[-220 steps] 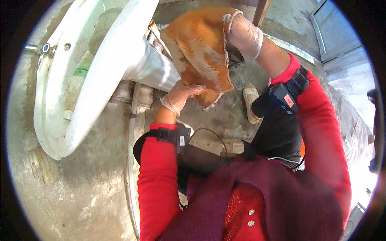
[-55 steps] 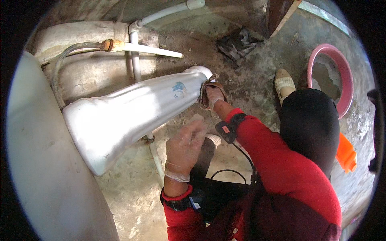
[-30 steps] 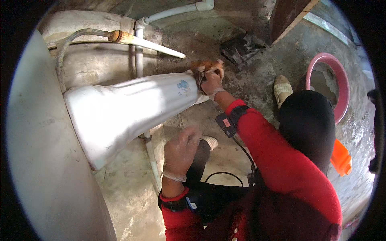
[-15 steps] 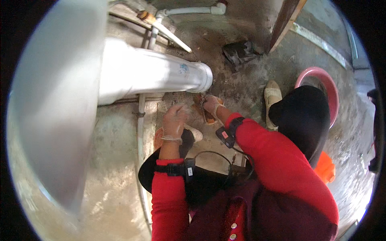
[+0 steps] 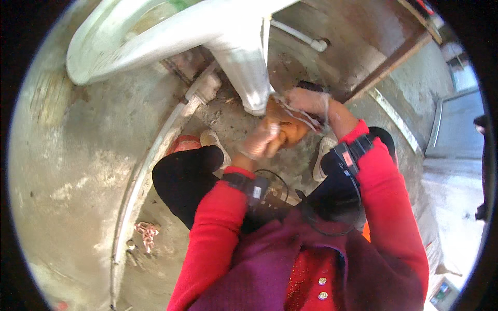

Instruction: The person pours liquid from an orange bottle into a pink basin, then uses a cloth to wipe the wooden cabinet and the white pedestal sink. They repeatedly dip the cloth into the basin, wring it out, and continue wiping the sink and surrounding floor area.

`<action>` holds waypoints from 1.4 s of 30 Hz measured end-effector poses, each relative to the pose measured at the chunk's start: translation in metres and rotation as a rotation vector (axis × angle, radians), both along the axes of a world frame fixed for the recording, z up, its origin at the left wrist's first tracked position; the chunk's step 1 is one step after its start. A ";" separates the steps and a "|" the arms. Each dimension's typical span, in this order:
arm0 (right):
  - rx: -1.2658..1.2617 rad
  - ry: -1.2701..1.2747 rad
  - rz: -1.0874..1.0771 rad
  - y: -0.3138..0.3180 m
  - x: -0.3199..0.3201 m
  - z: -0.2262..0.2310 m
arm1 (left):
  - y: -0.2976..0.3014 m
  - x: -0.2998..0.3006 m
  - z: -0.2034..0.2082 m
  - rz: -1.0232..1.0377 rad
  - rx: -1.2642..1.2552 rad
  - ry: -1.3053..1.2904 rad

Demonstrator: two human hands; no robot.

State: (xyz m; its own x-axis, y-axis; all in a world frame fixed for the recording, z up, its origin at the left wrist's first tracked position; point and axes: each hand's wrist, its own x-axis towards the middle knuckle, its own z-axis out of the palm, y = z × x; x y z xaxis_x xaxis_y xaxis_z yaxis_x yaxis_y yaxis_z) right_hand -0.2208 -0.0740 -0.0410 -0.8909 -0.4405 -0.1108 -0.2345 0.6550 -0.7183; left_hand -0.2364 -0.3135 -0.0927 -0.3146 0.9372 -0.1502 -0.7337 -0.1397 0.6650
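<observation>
An orange-brown shoe-like item, with pale lace-like strands across it, is held up between my two hands in front of a white pedestal. My right hand, in a thin translucent glove, is closed on its upper edge near the strands. Against its lower left side are the curled fingers of my left hand, smeared by motion. Most of the item's near side faces me; its inside is hidden. Below it, my beige shoes show on the floor.
The white washbasin on its pedestal stands ahead and left. A pale pipe runs along the floor at left, near a crumpled pinkish thing. A reddish object sits by my left knee. A wooden edge rises at right.
Both hands have risen from low near the floor, and the orange-brown item is lifted and shows more fully. My view has shifted, bringing the washbasin's bowl into sight.
</observation>
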 end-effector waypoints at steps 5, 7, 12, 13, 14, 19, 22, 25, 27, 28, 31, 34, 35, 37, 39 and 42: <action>0.157 -0.108 -0.298 -0.018 0.035 -0.016 | 0.020 0.020 -0.028 0.168 -0.001 -0.064; 0.121 -0.191 -0.412 -0.025 0.043 -0.013 | 0.015 0.016 -0.042 0.262 -0.063 -0.061; -0.202 -0.230 -0.683 -0.009 0.044 0.022 | -0.013 -0.023 -0.078 0.693 -0.436 -0.195; -0.232 -0.259 -0.777 -0.002 0.040 0.028 | -0.023 -0.036 -0.086 0.785 -0.536 -0.210; -0.333 -0.318 -0.861 0.002 0.037 0.029 | -0.025 -0.052 -0.092 0.906 -0.619 -0.206; -0.138 -0.238 -0.745 -0.002 0.027 0.005 | -0.009 -0.127 -0.089 1.404 -0.342 0.034; -0.170 -0.240 -0.769 -0.010 0.023 -0.014 | 0.038 -0.131 -0.066 1.435 -0.517 0.440; -0.138 -0.237 -0.813 -0.009 0.019 -0.024 | 0.069 -0.115 -0.054 1.478 -0.663 0.664; -0.262 -0.311 -0.889 -0.007 0.016 -0.029 | 0.076 -0.113 -0.055 1.488 -0.655 0.647; -0.097 -0.256 -0.842 -0.008 0.014 -0.030 | 0.075 -0.114 -0.060 1.447 -0.712 0.682; -0.211 -0.329 -0.842 -0.013 0.010 -0.036 | 0.075 -0.118 -0.084 1.485 -0.677 0.673; -0.035 -0.319 -0.801 -0.022 0.003 -0.037 | 0.075 -0.121 -0.130 1.422 -0.602 0.546; -0.009 -0.356 -0.822 -0.024 0.001 -0.036 | 0.072 -0.122 -0.151 1.390 -0.604 0.529; -0.037 -0.298 -0.801 -0.029 -0.002 -0.030 | 0.064 -0.122 -0.191 1.169 -0.673 0.393; 0.044 -0.170 -0.733 -0.032 -0.002 -0.021 | 0.065 -0.120 -0.213 1.012 -0.885 0.452; -0.122 -0.080 -0.785 -0.031 0.004 -0.009 | 0.070 -0.127 -0.214 1.013 -0.935 0.534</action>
